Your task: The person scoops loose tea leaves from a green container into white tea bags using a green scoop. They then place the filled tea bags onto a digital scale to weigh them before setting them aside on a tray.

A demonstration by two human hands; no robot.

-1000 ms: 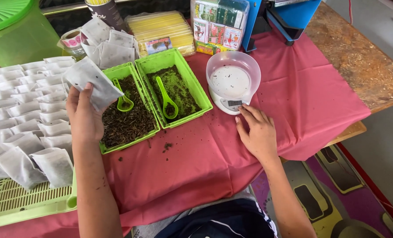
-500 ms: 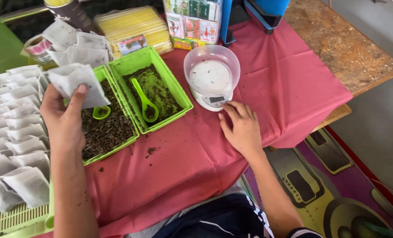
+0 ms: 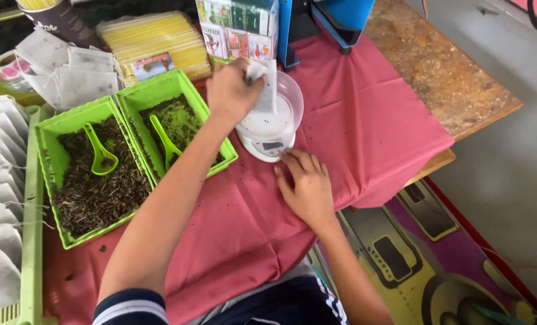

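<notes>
My left hand [image 3: 231, 90] reaches across the green trays and holds a white tea bag [image 3: 265, 84] over the clear bowl on the small white kitchen scale [image 3: 267, 144]. My right hand [image 3: 304, 186] rests flat on the pink cloth [image 3: 365, 132], its fingertips touching the front of the scale. Below my left arm stand two green trays: one with dark dried leaves [image 3: 94, 186] and one with greener leaves [image 3: 181, 123]. A green scoop [image 3: 100, 153] lies in the dark tray, another green scoop [image 3: 165, 141] in the greener one.
Rows of filled white tea bags [image 3: 0, 198] lie on a green rack at the left. Loose empty bags [image 3: 70, 75], a pack of yellow strips [image 3: 154, 42], a printed box [image 3: 235, 27] and a blue machine [image 3: 335, 18] stand behind. The wooden table edge [image 3: 455, 96] is at right.
My left hand has carried the tea bag from above the dark-leaf tray rightwards to over the scale's bowl. My right hand stays by the scale's front. The camera has shifted.
</notes>
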